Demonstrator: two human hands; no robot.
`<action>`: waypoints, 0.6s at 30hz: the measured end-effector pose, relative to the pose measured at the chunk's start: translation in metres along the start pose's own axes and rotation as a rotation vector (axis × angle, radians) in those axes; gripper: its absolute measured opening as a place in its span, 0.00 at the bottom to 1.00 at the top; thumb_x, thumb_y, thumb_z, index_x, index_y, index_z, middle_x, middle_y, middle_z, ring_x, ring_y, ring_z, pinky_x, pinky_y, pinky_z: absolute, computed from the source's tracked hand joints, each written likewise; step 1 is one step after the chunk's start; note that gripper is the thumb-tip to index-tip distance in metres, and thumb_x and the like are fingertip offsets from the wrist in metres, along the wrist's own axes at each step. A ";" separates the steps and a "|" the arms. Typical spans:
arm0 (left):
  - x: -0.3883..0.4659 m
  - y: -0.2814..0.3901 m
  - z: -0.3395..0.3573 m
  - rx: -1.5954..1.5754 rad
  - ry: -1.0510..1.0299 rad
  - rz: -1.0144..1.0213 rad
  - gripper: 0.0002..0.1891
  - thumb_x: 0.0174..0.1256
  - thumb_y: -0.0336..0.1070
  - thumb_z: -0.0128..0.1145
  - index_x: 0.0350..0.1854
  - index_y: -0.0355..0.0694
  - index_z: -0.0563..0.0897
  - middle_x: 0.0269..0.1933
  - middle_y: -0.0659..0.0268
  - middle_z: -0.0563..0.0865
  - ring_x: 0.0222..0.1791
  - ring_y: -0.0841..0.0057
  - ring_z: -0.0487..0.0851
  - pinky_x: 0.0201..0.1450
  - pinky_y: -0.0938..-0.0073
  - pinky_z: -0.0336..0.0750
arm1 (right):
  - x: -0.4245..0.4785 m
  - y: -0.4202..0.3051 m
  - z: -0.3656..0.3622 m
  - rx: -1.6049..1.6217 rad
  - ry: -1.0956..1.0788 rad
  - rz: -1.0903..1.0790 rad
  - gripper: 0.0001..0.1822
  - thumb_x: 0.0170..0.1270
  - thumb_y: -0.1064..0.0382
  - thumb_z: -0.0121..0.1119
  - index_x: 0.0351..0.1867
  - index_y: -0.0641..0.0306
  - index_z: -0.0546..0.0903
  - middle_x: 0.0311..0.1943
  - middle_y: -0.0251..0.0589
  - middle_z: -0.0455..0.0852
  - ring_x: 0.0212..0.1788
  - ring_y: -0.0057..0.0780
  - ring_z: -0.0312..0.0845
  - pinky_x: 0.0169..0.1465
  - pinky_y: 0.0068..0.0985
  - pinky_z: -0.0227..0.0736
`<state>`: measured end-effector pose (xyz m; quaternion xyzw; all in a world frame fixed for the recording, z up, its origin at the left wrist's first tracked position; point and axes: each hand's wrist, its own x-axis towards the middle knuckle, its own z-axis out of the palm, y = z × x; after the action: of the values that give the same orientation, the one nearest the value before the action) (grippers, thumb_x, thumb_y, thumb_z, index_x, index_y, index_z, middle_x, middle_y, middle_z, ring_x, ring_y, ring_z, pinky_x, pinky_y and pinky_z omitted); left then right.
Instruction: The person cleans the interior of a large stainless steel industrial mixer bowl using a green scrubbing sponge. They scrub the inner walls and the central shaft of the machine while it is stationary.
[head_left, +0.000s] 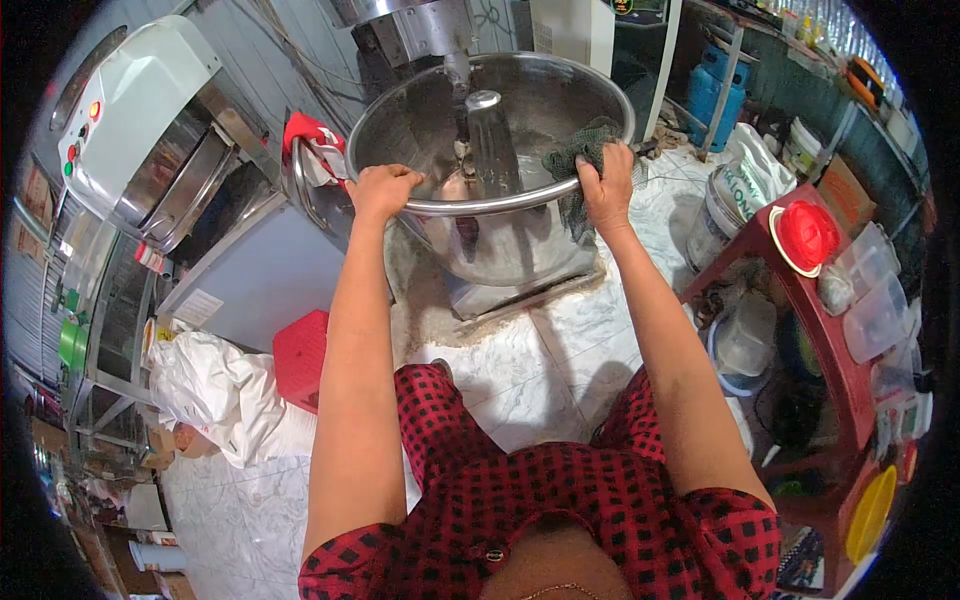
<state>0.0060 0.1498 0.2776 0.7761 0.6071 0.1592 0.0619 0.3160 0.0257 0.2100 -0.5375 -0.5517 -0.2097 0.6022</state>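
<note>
Before me stands a large stainless steel mixer bowl, with a metal centre post rising inside it and the mixer head above. My left hand grips the near left part of the bowl's rolled rim. At the near right part of the rim is my right hand, closed on a dark green mesh cloth that drapes over the rim, partly inside and partly outside. Beside the post, a metal mixing tool reaches down into the bowl. Its lower end is hard to tell from reflections.
A second mixer with a lit button stands at the left. A red and white cloth hangs beside the bowl. A red box and white sacks lie left. At right are a dark red plastic table, a bucket and a blue gas cylinder.
</note>
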 end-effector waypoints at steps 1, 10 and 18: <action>0.000 0.000 0.000 0.003 -0.003 -0.002 0.21 0.57 0.60 0.56 0.47 0.57 0.89 0.56 0.62 0.85 0.64 0.62 0.74 0.71 0.41 0.48 | 0.000 0.000 0.000 -0.003 -0.001 -0.002 0.18 0.59 0.54 0.58 0.39 0.69 0.78 0.42 0.53 0.78 0.54 0.59 0.66 0.63 0.45 0.60; 0.001 0.000 0.000 0.018 -0.008 -0.001 0.21 0.58 0.61 0.56 0.47 0.57 0.89 0.56 0.61 0.84 0.66 0.63 0.72 0.71 0.41 0.48 | 0.000 0.004 0.002 -0.013 -0.001 -0.016 0.18 0.59 0.53 0.58 0.40 0.69 0.78 0.42 0.53 0.77 0.54 0.59 0.66 0.64 0.46 0.59; -0.002 0.003 -0.002 0.038 -0.008 -0.010 0.22 0.58 0.62 0.57 0.47 0.57 0.89 0.56 0.62 0.84 0.66 0.63 0.72 0.71 0.45 0.51 | -0.001 0.002 0.000 0.010 -0.029 0.013 0.19 0.59 0.53 0.58 0.41 0.69 0.78 0.44 0.52 0.77 0.55 0.59 0.66 0.64 0.46 0.58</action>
<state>0.0078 0.1470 0.2799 0.7748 0.6134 0.1443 0.0506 0.3177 0.0261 0.2085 -0.5412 -0.5580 -0.1952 0.5980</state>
